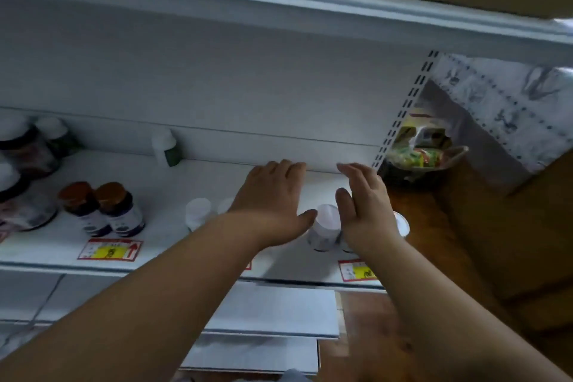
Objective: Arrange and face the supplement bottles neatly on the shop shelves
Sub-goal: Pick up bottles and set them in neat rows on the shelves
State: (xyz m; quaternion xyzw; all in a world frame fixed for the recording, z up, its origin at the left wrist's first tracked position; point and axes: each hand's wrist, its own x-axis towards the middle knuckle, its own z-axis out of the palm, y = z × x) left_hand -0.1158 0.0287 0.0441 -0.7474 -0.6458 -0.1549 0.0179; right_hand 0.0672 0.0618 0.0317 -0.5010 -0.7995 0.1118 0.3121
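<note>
White shelf [173, 183], white-capped bottle [324, 226] between flat, open-fingered hands, left [273, 195], right [366, 205]

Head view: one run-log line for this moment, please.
left hand open | right hand open | white-capped bottle between hands | holding nothing

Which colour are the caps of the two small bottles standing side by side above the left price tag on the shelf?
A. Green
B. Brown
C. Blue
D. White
B: the two small bottles near the shelf's front edge, above the left price tag, both have brown caps over dark bodies with pale labels, unlike the white-capped bottle between the hands.
</note>
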